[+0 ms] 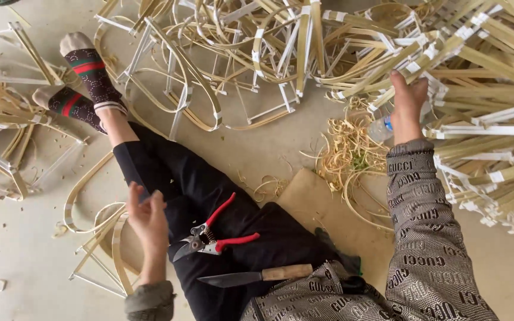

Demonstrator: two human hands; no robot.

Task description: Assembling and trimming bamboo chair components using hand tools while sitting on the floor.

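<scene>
Head view: right hand (pixel 407 107) grips a taped bamboo frame (pixel 408 62) in the pile; left hand (pixel 147 217) hangs open beside red-handled pruning shears (pixel 212 235).

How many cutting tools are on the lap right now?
2. Red-handled pruning shears lie on the black trouser thigh, just right of the left hand. A wooden-handled knife lies below them, nearer the waist. The bamboo piles could hide others.

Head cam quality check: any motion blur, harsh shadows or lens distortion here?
Head view: light is soft and even, with only faint shadows on the concrete floor. The left hand is slightly smeared by motion; the right hand at the bamboo strip pile is sharper. The red-handled pruning shears and knife look crisp. Wide-angle stretch shows toward the edges.
</scene>
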